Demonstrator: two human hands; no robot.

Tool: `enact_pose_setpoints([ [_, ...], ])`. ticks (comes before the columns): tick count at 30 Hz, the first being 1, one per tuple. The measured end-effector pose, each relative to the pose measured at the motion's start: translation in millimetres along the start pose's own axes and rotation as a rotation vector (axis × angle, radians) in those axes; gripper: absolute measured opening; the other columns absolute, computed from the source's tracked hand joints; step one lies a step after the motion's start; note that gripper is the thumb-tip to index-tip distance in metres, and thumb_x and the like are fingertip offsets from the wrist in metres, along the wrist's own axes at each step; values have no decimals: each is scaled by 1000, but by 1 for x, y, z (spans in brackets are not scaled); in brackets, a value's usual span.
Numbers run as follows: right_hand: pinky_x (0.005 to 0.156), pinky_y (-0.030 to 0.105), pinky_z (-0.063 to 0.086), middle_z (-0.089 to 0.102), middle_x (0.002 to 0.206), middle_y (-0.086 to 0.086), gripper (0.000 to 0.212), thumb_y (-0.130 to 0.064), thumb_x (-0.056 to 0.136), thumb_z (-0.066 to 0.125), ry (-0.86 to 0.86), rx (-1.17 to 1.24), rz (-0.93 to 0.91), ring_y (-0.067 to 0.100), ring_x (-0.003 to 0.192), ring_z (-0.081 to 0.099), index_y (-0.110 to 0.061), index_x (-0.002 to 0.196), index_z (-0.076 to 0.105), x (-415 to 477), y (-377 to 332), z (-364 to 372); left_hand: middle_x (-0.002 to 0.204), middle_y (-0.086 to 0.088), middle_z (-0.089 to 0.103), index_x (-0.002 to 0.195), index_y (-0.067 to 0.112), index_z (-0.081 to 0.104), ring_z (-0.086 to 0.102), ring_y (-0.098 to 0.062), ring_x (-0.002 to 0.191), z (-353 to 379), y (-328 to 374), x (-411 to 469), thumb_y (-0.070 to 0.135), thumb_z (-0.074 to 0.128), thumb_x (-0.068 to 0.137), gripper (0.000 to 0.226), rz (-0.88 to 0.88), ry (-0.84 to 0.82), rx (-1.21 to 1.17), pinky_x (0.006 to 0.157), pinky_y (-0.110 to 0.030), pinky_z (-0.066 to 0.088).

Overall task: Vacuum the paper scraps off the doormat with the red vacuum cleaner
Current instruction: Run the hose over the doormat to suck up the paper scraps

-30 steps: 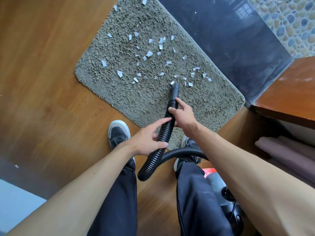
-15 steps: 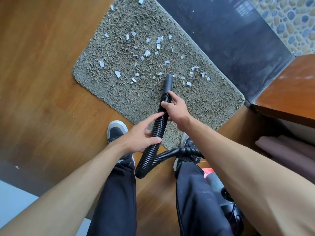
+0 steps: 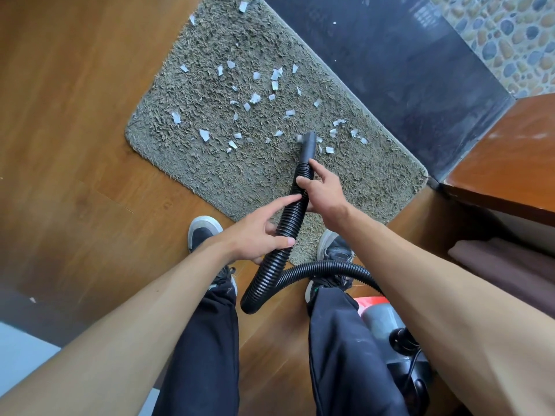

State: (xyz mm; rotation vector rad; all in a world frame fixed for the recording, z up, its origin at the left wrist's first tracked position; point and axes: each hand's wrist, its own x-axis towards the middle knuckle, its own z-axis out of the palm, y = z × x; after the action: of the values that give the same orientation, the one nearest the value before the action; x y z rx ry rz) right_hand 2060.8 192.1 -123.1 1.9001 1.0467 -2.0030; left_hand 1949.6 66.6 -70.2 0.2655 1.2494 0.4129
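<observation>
A shaggy grey-green doormat lies on the wood floor with several white paper scraps strewn over its middle. A black ribbed vacuum hose runs up from between my legs; its smooth nozzle touches the mat among the scraps on the right. My right hand grips the hose just behind the nozzle. My left hand holds the hose lower down, thumb and fingers around it. The red and grey vacuum cleaner body sits on the floor behind my right leg, mostly hidden by my arm.
My two shoes stand at the mat's near edge, the right one on the mat. A dark stone threshold borders the mat's far side, with pebble paving beyond. A wooden ledge and folded cloth are at right.
The nozzle has slid forward over the mat into the scraps near its right side. Both hands moved forward with the hose and kept their grip.
</observation>
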Motion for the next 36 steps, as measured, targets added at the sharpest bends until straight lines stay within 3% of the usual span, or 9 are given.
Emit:
enact_pose_setpoints([
  [3,63,32,58,61,101,-3,59,-4,95,53,6,17,19,20,90,66,-21,149,34,-3,4,-1,80,4,67,140,62,31,66,-10,69,3,-1,0,12,64,94,75,-5,-3,9,59,-33,57],
  [7,68,36,58,63,114,9,57,-4,95,52,-5,10,35,21,92,64,-20,147,37,-6,8,-2,83,0,68,140,62,31,66,-5,63,8,-4,-4,12,64,94,76,-4,0,23,52,-27,53],
  [11,59,30,57,62,111,5,61,-3,95,53,-58,-20,37,15,85,65,-21,150,33,-6,4,6,92,-14,68,143,58,31,63,-5,58,6,-10,-12,9,64,94,77,14,23,-31,46,-23,48],
  [14,63,32,58,61,118,10,63,-5,94,54,-85,-46,13,18,89,66,-21,151,31,-2,1,17,99,-23,68,144,57,31,63,-9,62,-1,-14,-16,8,64,94,77,20,52,-53,44,-22,46],
  [23,73,40,57,62,114,9,62,-5,94,54,-15,-39,-6,21,91,65,-21,150,34,1,3,12,78,-2,62,142,59,31,60,-6,55,-1,-14,-5,9,64,94,77,27,36,-13,48,-26,50],
  [29,55,26,55,60,118,6,59,-5,95,52,24,10,17,15,85,65,-22,149,35,-3,3,-14,85,-2,67,142,61,28,69,-16,73,10,5,12,13,66,93,79,-9,-27,65,56,-29,55],
  [32,59,28,56,58,127,8,59,-5,95,52,65,53,21,16,90,65,-22,149,35,-3,7,-23,81,1,66,143,60,28,67,-12,65,15,10,17,12,66,92,79,-8,-40,90,51,-27,52],
  [36,66,31,58,57,127,7,58,-4,96,51,90,118,34,15,89,64,-22,149,35,-9,15,-32,86,-3,67,139,64,30,70,-19,76,21,11,18,12,67,91,79,-12,-60,127,63,-41,62],
])
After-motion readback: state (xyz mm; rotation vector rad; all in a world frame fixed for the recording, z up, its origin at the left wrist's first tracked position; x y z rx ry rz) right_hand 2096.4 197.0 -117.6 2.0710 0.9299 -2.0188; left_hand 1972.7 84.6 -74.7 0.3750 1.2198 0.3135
